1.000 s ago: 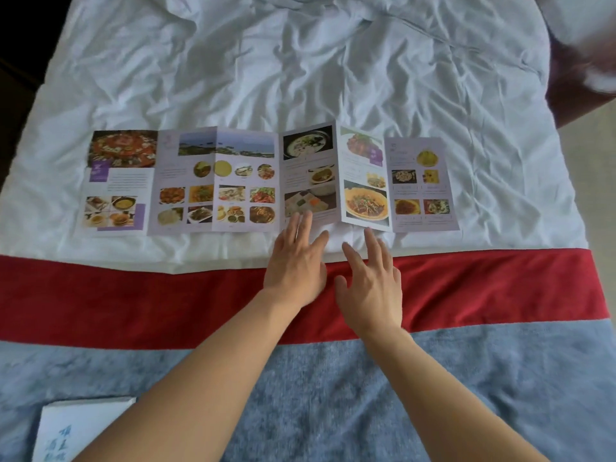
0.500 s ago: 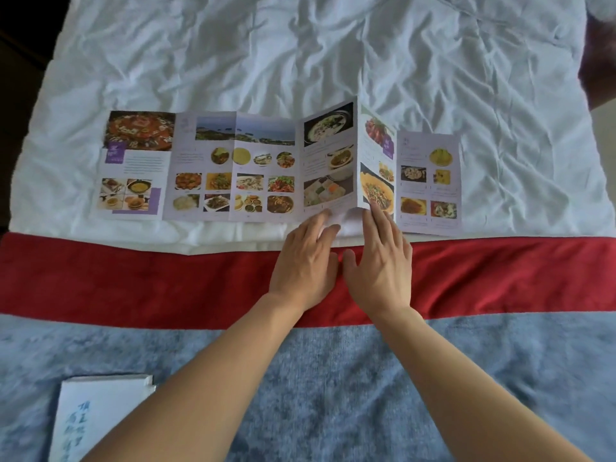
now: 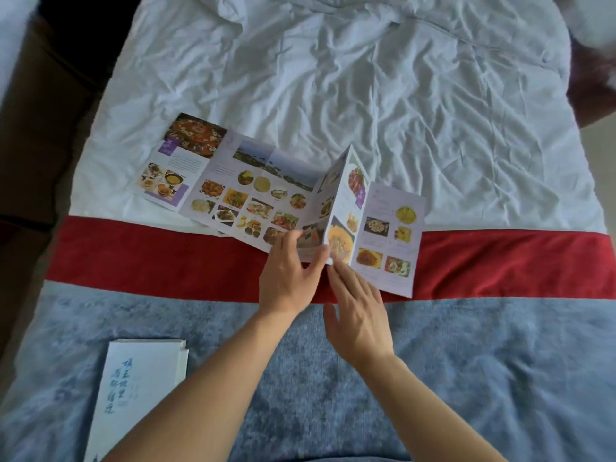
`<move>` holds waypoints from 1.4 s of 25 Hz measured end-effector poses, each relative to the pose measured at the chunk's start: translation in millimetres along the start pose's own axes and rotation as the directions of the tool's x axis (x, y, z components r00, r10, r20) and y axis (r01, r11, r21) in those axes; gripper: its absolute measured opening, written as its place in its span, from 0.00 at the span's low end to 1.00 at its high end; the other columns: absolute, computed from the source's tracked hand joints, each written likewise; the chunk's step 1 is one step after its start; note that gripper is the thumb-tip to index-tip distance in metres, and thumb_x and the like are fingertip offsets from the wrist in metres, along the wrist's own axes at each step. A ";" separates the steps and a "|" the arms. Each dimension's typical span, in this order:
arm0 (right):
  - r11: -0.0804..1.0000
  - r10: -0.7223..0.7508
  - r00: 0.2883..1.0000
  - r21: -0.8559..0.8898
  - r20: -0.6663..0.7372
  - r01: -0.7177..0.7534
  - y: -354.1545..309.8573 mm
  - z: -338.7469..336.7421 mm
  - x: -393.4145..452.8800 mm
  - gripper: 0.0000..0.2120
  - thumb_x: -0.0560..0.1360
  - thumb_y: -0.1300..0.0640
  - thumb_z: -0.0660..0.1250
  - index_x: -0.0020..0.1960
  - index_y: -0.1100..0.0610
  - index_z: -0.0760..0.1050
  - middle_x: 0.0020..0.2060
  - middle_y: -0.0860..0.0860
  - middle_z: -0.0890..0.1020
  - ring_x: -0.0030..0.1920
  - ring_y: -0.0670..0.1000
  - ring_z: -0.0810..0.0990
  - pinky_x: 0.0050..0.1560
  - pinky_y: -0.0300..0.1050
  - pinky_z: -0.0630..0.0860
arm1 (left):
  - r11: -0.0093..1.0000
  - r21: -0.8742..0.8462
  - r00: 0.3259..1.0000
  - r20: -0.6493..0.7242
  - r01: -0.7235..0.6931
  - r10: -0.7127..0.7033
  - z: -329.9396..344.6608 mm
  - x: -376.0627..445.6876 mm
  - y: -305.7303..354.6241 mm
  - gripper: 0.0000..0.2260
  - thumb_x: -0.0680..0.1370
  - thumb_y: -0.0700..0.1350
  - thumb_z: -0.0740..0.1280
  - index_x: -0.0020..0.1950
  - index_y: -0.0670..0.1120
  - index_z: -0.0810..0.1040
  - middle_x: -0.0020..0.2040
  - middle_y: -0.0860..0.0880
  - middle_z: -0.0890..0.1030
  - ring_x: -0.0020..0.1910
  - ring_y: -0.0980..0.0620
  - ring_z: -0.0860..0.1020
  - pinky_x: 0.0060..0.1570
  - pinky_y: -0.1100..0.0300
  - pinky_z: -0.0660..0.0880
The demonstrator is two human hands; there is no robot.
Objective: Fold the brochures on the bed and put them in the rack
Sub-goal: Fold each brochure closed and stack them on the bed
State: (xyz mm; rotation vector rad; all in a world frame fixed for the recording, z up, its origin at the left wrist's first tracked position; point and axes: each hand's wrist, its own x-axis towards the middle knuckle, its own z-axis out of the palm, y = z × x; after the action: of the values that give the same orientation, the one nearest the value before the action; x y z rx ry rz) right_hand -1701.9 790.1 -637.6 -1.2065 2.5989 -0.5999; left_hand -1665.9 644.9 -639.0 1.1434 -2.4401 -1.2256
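**A:** status, left to right?

**B:** Far left of both hands, near the left forearm: white booklet with blue handwritten characters, flat on the grey blanket. Nothing touches it.

**A:** and the brochure?

**B:** brochure lies ahead of the hands, mostly unfolded, food photos up. Its left panels lie flat on the white sheet, up and left of the left hand. Near edge overlaps the red band. One fold stands up as a ridge just ahead of the fingertips of both hands; the panels either side slope down from it.

**A:** left hand?

**B:** left hand grips the near bottom edge of the brochure just left of the ridge. Fingers on top of the panel, thumb pressed at the bottom of the ridge. Pinching the paper, looks like.

**A:** right hand?

**B:** right hand sits just beside the left one, nearly touching. Fingers extended, loosely spread, not curled round anything. Fingertips touch the bottom corner of the ridge fold. Palm over the red band and blanket edge.

**A:** right of that?

**B:** Last brochure panel, right of the right hand, lies over the red band, its far end on the sheet.
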 end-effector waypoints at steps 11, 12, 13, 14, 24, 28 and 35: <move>0.818 0.558 0.812 0.278 -0.169 -0.504 -0.6 2.6 -16.1 0.24 0.74 0.62 0.67 0.69 0.55 0.68 0.74 0.55 0.69 0.73 0.56 0.66 0.71 0.58 0.66 | 0.972 -0.192 0.991 0.047 0.135 -0.128 -3.4 -25.0 18.5 0.08 0.75 0.42 0.65 0.38 0.40 0.71 0.34 0.42 0.78 0.31 0.50 0.72 0.30 0.55 0.68; 0.722 0.675 0.720 0.347 -0.163 -0.598 5.4 -0.3 -16.4 0.26 0.75 0.61 0.65 0.72 0.55 0.66 0.74 0.54 0.68 0.73 0.57 0.66 0.71 0.59 0.66 | 0.951 -0.263 0.986 0.087 0.162 -0.143 -1.6 -28.2 19.7 0.09 0.74 0.42 0.65 0.38 0.38 0.72 0.34 0.39 0.78 0.30 0.49 0.71 0.29 0.54 0.67; 0.624 0.766 0.628 0.403 -0.142 -0.670 11.4 -2.1 -17.2 0.27 0.76 0.60 0.64 0.74 0.54 0.65 0.74 0.55 0.68 0.72 0.57 0.66 0.70 0.60 0.65 | 0.940 -0.289 0.981 0.110 0.183 -0.157 -0.1 -30.6 19.5 0.08 0.73 0.42 0.65 0.38 0.38 0.73 0.35 0.39 0.78 0.30 0.46 0.72 0.29 0.53 0.67; 0.546 0.824 0.555 0.426 -0.115 -0.722 16.8 -2.4 -19.0 0.28 0.77 0.59 0.63 0.76 0.54 0.63 0.75 0.55 0.67 0.72 0.58 0.65 0.70 0.61 0.64 | 0.940 -0.276 0.978 0.116 0.200 -0.174 0.8 -31.8 17.7 0.07 0.73 0.42 0.64 0.39 0.39 0.74 0.35 0.41 0.79 0.32 0.44 0.74 0.30 0.51 0.69; 0.408 0.901 0.433 0.333 0.001 -0.850 27.0 15.9 -24.3 0.35 0.78 0.50 0.67 0.79 0.55 0.55 0.75 0.57 0.64 0.72 0.60 0.64 0.70 0.62 0.64 | 0.955 0.272 0.989 0.053 0.121 -0.140 -5.8 -17.3 -58.5 0.25 0.76 0.47 0.71 0.71 0.45 0.70 0.69 0.44 0.71 0.68 0.43 0.68 0.65 0.46 0.70; 0.339 0.926 0.373 0.555 -0.055 -0.759 22.0 0.9 -8.7 0.27 0.74 0.58 0.69 0.71 0.49 0.67 0.60 0.51 0.75 0.57 0.53 0.78 0.62 0.60 0.75 | 0.942 0.332 0.991 0.107 0.044 -0.084 -5.5 -19.3 -72.7 0.25 0.75 0.46 0.72 0.70 0.43 0.71 0.71 0.41 0.68 0.67 0.39 0.67 0.63 0.45 0.71; 0.505 0.744 0.663 0.717 -0.080 -0.481 -48.0 -2.1 30.6 0.21 0.76 0.35 0.58 0.57 0.47 0.80 0.52 0.41 0.80 0.53 0.38 0.77 0.49 0.29 0.70 | 0.983 0.046 0.981 0.077 0.175 -0.178 -17.1 -11.4 -71.3 0.12 0.81 0.54 0.58 0.51 0.50 0.78 0.57 0.50 0.77 0.59 0.47 0.72 0.60 0.48 0.71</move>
State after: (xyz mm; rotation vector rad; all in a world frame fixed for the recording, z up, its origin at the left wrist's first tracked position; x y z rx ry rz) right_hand -1689.6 739.3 -614.9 0.1422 2.4534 -1.4905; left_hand -1610.4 616.6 -679.3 1.3736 -2.4755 -1.3021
